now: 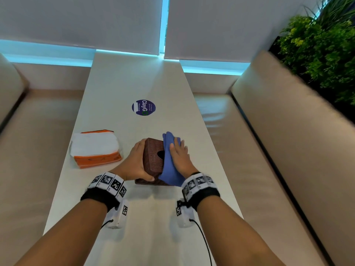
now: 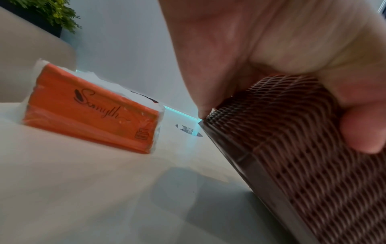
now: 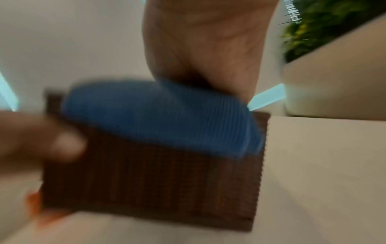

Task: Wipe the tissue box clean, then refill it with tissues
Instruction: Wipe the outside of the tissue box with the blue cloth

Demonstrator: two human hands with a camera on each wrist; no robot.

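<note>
A brown woven tissue box [image 1: 154, 160] stands tipped up on one side on the long white table [image 1: 134, 77], its round opening facing up. My left hand [image 1: 136, 162] grips its left side, thumb curled over the near end; the left wrist view shows the weave [image 2: 303, 156] under my thumb. My right hand [image 1: 179, 156] lies flat with straight fingers, pressing a blue cloth [image 1: 170, 160] against the box's right face. In the blurred right wrist view the blue cloth [image 3: 158, 115] covers the top of the box [image 3: 150, 186].
An orange pack of white tissues [image 1: 96, 148] lies left of the box, also the orange pack [image 2: 89, 107]. A round purple sticker [image 1: 143, 107] sits farther along the table. Beige benches [image 1: 288, 141] flank both sides; a green plant [image 1: 322, 48] is at far right.
</note>
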